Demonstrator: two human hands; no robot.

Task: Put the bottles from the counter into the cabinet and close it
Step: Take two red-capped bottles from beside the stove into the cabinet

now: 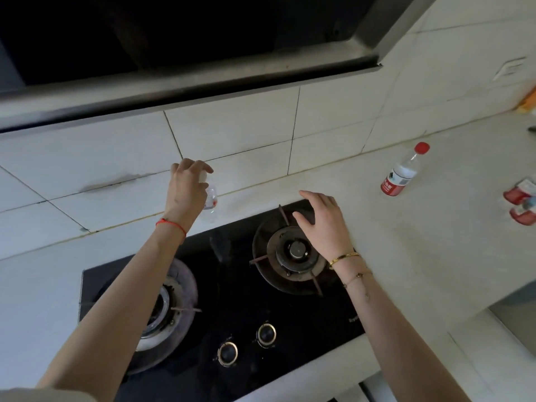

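Note:
My left hand (187, 187) is closed around the top of a small clear bottle (211, 200) that stands behind the stove, close to the tiled wall; the hand hides most of the bottle. My right hand (322, 220) hovers open above the right burner and holds nothing. A clear bottle with a red cap and red label (401, 174) stands upright on the counter at the right. Two more red-labelled bottles (522, 201) show partly at the right edge. No cabinet is in view.
A black glass gas stove (232, 309) with two burners and two knobs fills the middle of the white counter (420, 256). The range hood (188, 53) hangs overhead. A tiled wall rises behind. An orange object (529, 101) sits at the far right.

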